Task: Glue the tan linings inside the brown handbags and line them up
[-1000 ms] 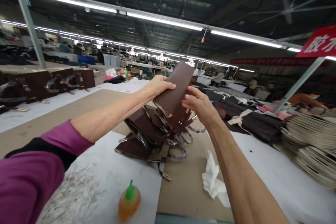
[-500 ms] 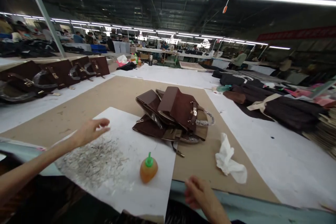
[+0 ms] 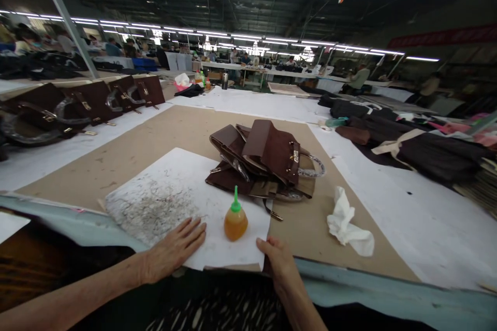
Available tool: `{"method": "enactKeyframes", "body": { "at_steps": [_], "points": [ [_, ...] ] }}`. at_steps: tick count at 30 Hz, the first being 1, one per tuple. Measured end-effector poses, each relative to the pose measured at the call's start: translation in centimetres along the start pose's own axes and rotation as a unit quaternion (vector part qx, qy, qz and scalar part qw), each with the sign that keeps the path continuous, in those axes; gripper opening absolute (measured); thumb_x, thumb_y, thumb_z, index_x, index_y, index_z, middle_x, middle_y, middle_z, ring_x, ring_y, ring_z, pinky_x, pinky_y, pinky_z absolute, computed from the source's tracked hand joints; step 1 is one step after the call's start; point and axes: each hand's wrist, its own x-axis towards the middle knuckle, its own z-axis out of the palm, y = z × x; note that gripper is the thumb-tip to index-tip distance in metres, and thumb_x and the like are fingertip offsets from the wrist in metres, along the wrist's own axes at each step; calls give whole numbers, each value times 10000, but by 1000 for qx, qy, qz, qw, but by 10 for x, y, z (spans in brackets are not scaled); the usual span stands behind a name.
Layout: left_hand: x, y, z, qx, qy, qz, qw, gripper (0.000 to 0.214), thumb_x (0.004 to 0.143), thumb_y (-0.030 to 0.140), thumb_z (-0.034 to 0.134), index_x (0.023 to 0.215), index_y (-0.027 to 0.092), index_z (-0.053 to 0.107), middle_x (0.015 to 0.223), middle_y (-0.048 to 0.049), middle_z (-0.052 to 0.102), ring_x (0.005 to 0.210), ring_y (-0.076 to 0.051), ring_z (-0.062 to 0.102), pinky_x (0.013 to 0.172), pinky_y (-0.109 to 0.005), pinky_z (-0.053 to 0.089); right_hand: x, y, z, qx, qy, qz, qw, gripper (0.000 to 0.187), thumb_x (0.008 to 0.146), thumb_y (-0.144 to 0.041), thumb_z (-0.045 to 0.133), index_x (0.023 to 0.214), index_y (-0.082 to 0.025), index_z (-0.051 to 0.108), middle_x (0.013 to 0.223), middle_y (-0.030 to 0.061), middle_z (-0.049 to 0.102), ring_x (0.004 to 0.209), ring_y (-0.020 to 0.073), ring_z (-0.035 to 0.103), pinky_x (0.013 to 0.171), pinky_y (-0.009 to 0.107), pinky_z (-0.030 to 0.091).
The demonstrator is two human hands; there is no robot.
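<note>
My left hand (image 3: 175,248) lies flat, fingers spread, on the near edge of a white paper sheet (image 3: 174,191) smeared with grey marks. My right hand (image 3: 276,259) rests at the sheet's near right corner, fingers curled over its edge. Between the hands stands a small orange glue bottle (image 3: 235,220) with a green nozzle. Beyond it sits a pile of brown handbags (image 3: 264,163) with metal clasps and wrapped handles, on brown cardboard (image 3: 186,129).
A crumpled white cloth (image 3: 347,223) lies right of the bags. More brown handbags (image 3: 77,106) line the left side. Dark fabric pieces (image 3: 411,147) cover the right of the table. Other workers sit at distant tables. The table's pale blue front edge (image 3: 373,295) runs near me.
One second ago both hands held a brown bag up over the pile. The bag now lies on the pile, and both hands have dropped to the near edge of the white sheet.
</note>
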Motion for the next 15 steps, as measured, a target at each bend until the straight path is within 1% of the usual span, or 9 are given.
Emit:
{"method": "enactKeyframes", "body": {
  "at_steps": [2, 4, 7, 11, 13, 15],
  "points": [
    [6, -6, -9, -14, -7, 9, 1000, 648, 755, 31, 425, 1382, 193, 400, 1456, -132, 351, 1364, -307, 264, 1116, -538, 201, 11, -6, -4, -26, 7, 2, 1000, 269, 808, -406, 661, 767, -152, 585, 636, -21, 598, 561, 146, 582, 564, 287, 485],
    [14, -10, -15, -28, 1, 1, 1000, 646, 756, 75, 467, 1382, 217, 395, 1452, -122, 368, 1356, -307, 286, 1120, -528, 202, 23, -11, -9, -62, 24, 8, 998, 222, 890, -329, 598, 770, -143, 576, 649, -33, 568, 545, 116, 552, 536, 257, 475],
    [27, -4, -15, -26, 6, -11, 1000, 678, 739, 88, 495, 1389, 234, 372, 1475, -113, 332, 1371, -324, 240, 1117, -551, 173, 36, -18, -20, -126, 64, 16, 990, 219, 910, -293, 584, 760, -135, 567, 655, -41, 541, 519, 98, 519, 491, 226, 453],
    [47, 21, -8, -14, -22, -2, 1000, 784, 694, 129, 597, 1417, 227, 309, 1518, -118, 228, 1393, -371, 110, 1102, -609, 106, 43, -27, -39, -208, 109, 21, 972, 181, 901, -278, 599, 799, -129, 588, 721, -24, 571, 563, 106, 542, 509, 231, 472],
    [55, 33, -8, -15, -31, -8, 999, 760, 727, 194, 627, 1417, 228, 310, 1521, -123, 215, 1393, -372, 105, 1098, -618, 98, 46, -32, -48, -244, 128, 24, 961, 167, 900, -281, 600, 827, -131, 598, 765, -11, 587, 596, 116, 557, 526, 240, 485],
    [63, 41, -10, -23, -27, -20, 999, 673, 798, 291, 607, 1409, 229, 331, 1515, -126, 231, 1394, -365, 114, 1096, -621, 100, 49, -37, -53, -279, 142, 26, 950, 155, 901, -287, 598, 872, -135, 606, 823, 5, 600, 642, 129, 574, 559, 258, 502]
  ]
}}
